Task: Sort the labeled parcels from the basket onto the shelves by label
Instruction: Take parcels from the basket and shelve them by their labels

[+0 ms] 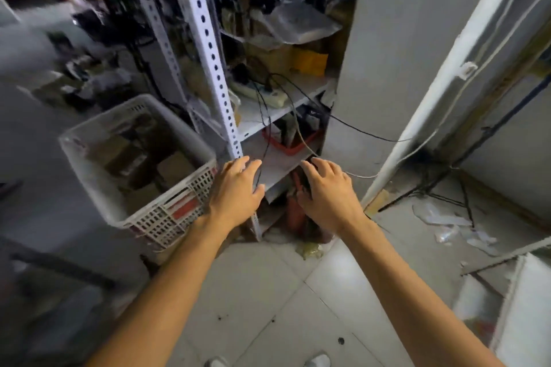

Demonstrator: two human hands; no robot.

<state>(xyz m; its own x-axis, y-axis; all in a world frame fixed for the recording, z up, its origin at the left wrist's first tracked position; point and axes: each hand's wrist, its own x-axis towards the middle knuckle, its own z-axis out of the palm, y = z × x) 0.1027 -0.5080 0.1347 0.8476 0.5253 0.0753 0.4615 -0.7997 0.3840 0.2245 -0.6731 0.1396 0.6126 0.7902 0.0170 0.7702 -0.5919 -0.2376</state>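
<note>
- Both hands are stretched forward with nothing in them: the left hand (238,188) hangs with fingers loosely spread, just in front of the perforated white shelf upright (208,48) and beside the basket's near corner; whether it touches either I cannot tell.
- The right hand (328,191) is also spread and relaxed, palm down, in front of the low shelf board (280,162); it holds nothing.
- The white plastic basket (167,211) stands on the floor to the left of the shelving, and the brown cardboard parcels (140,158) lie piled inside it (the picture is blurred there, so no label can be read and no count is safe).
- On the upper shelves (310,88) sit a grey mailer bag (298,24), a yellow packet (310,61) and a white power strip (265,94) with black cables trailing down; a red tray (295,144) rests on a lower level.
- Judging progress: the basket looks well filled, so most of the sorting seems left to do. Whether the packets already on the shelves came from this basket cannot be told.
- With 2 free hands near the basket, the likely next step is to reach in for a parcel, read its label, and carry it to the matching shelf; the dangling cables could snag a parcel or a wrist on the way.
</note>
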